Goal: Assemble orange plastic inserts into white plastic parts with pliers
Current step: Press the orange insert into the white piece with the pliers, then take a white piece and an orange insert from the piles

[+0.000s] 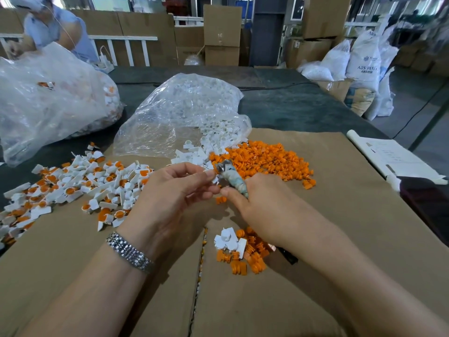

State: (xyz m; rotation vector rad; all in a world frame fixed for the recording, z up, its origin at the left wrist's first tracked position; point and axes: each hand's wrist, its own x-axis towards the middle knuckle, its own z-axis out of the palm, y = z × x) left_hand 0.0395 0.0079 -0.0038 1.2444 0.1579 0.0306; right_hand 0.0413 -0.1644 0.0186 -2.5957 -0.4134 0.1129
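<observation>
My left hand (170, 190) pinches a small white plastic part (211, 171) at its fingertips, right against the metal jaws of the pliers (230, 176). My right hand (257, 205) grips the pliers by their taped handles. Loose orange inserts (262, 159) lie heaped just beyond my hands, next to loose white parts (213, 144) spilling from a clear bag (179, 113). Assembled white-and-orange pieces (80, 190) are spread out at the left. A small mix of white parts and orange inserts (240, 249) sits under my right wrist.
Flattened cardboard (315, 263) covers the dark table. A second clear bag (48, 98) of pieces stands at the far left, with a person (56, 27) behind it. Papers (393, 156) lie at the right edge. Boxes and white sacks stand beyond the table.
</observation>
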